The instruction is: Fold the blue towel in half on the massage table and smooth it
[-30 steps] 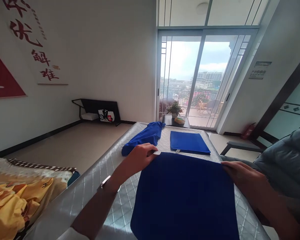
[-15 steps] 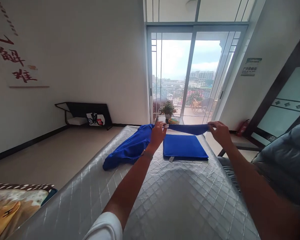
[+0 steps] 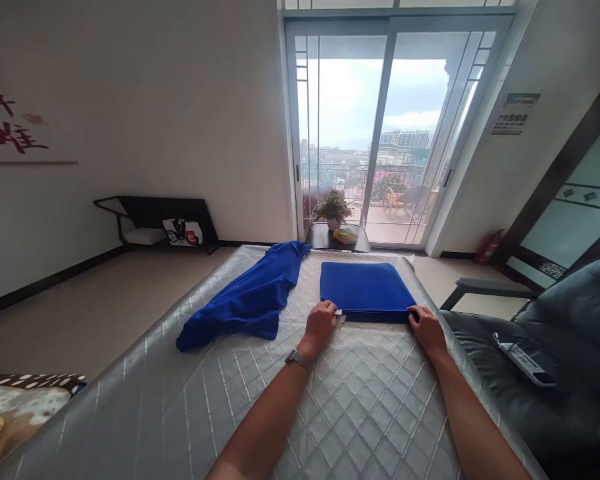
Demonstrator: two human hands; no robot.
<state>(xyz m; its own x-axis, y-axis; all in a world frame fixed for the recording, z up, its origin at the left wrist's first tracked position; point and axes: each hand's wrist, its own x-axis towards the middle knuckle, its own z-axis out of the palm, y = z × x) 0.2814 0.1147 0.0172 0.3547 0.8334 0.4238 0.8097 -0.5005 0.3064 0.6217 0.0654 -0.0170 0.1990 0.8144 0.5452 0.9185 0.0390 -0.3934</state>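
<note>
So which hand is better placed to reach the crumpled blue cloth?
Probably the left hand: it rests at the near edge of the folded stack, closest to the crumpled cloth, while the right hand sits at the other corner.

Folded blue cloth (image 3: 365,290) observed lying flat, roughly rectangular, with squared edges and a smooth top face, on a quilted silver mattress (image 3: 360,400). A small white tag (image 3: 340,319) projects from its near edge (wording on it too small to read). Left hand (image 3: 321,327) sits at that edge just beside the tag; right hand (image 3: 426,331) touches the near right corner.
</note>
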